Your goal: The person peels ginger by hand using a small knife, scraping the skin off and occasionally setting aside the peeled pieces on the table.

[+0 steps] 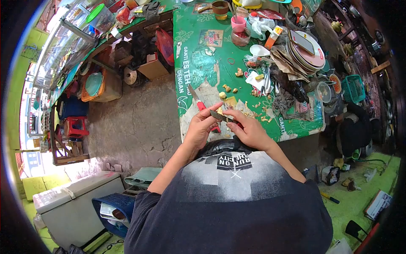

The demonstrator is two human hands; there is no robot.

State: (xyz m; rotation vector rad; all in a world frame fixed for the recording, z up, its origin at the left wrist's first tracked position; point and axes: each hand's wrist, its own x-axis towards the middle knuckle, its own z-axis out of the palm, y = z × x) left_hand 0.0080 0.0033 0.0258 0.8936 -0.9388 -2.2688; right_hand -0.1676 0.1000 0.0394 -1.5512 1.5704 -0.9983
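Note:
Just in front of the shirt, my right hand (250, 130) is closed around a knife, whose dark blade (218, 116) points left across my fingers. My left hand (201, 127) pinches a small pale piece at the blade, which looks like peeled ginger and is mostly hidden by the fingers. Beside my left hand lies a red-handled knife (201, 105), its blade pointing away from me. Beyond the hands are a peeled yellowish piece (222, 95) and several lumps of ginger (240, 73). Peel scraps (265, 115) are scattered to the right.
The green-covered table (198, 63) carries a stack of plates (311, 53) with a phone (301, 42) on top. Nearby are a glass jar (240, 37), a pink cup (238, 21), a white spoon (259, 51) and dark cloth (284, 101). A red stool (76, 126) stands left.

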